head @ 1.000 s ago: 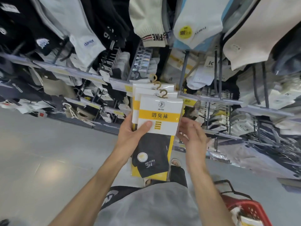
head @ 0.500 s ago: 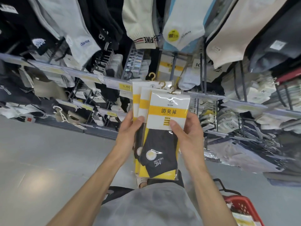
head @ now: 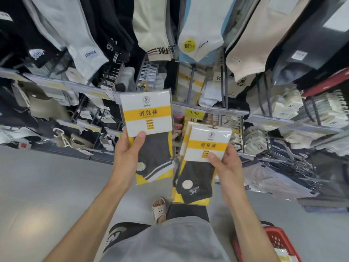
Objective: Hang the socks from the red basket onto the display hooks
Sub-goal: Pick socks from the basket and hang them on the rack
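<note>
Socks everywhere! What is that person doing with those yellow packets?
A person is stocking a shop's sock rack. The left hand holds one sock packet with a striped grey sock inside. The right hand holds a small stack of packets. Neither is hung up yet. The red basket sits low at the right.

Striped-sock pack [head: 147, 118] upright beside perhaps two black-sock packs [head: 206, 146].

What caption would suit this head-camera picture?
Mid-restock: left hand holds one striped-sock pack; right hand holds a stack of packs.
</note>
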The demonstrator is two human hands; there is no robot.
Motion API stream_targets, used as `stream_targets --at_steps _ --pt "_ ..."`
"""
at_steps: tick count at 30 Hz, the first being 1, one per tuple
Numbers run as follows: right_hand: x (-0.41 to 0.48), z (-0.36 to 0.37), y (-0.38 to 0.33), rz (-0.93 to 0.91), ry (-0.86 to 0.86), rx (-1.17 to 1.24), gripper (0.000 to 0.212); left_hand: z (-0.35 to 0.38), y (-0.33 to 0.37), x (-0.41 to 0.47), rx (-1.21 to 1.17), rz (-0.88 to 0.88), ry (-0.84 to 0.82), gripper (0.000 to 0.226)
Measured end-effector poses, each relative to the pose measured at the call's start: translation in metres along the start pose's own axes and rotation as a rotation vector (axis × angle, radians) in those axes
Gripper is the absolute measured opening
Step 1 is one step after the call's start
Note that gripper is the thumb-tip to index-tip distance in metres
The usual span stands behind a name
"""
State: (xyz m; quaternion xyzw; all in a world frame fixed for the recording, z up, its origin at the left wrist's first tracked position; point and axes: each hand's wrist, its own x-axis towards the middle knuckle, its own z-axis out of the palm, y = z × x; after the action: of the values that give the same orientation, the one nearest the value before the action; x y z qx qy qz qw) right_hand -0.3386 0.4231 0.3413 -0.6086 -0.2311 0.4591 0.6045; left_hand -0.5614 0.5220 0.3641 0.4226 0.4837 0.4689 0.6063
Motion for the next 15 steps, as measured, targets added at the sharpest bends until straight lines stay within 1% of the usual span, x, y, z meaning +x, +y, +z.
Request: stream_targets --at_steps 4,7,9,12,15 --pt "0.026 -0.015 0.017 0.030 0.055 -0.218 0.033 -0.003 -0.001 0.000 0.005 -0.022 0.014 0.023" --pt "0.051 -0.013 0.024 0.060 0.083 -0.293 0.035 -0.001 -0.003 -0.005 0.038 -0.031 -0.017 0.022" --pt "0.071 -0.003 0.018 0.033 0.086 -0.323 0.034 0.001 -0.006 -0.009 0.037 -0.046 -0.035 0.021" --pt "0.103 0.019 0.000 -0.029 0.083 -0.333 0.032 0.001 -0.009 -0.012 0.040 -0.061 -0.048 0.027" --pt "0.132 0.036 -0.012 -0.075 0.073 -0.299 0.038 0.001 -0.012 -0.012 0.074 -0.061 -0.049 0.023"
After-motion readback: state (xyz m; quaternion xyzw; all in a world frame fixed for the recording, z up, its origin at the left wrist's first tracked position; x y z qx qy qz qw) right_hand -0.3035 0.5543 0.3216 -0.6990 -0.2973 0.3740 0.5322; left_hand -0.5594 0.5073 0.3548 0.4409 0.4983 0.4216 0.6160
